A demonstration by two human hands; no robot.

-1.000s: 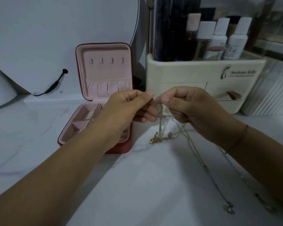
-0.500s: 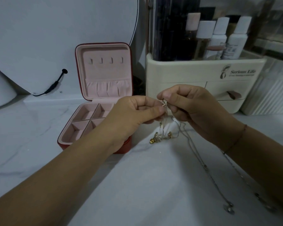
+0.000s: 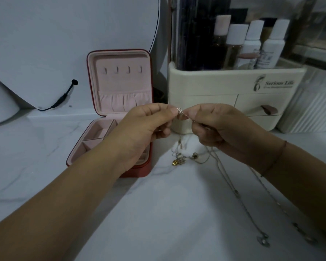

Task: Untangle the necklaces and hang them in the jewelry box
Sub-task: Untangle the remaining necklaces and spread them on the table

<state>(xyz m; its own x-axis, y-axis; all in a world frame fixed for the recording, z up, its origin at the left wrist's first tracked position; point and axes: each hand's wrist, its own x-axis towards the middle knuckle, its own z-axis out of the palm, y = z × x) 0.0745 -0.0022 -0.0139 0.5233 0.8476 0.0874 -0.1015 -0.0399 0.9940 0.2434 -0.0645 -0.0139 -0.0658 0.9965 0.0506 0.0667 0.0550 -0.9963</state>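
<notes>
Four bare hooks (image 3: 122, 70) in jewelry box (image 3: 120, 83).

There is just the one view, from a wide-angle camera on the person's head, facing forward and tilted down over a white marble counter (image 3: 158, 223). It sits close, so both forearms run in from the bottom corners, and the far things, an open jewelry box (image 3: 120, 87) included, bend near the frame's edges.
</notes>
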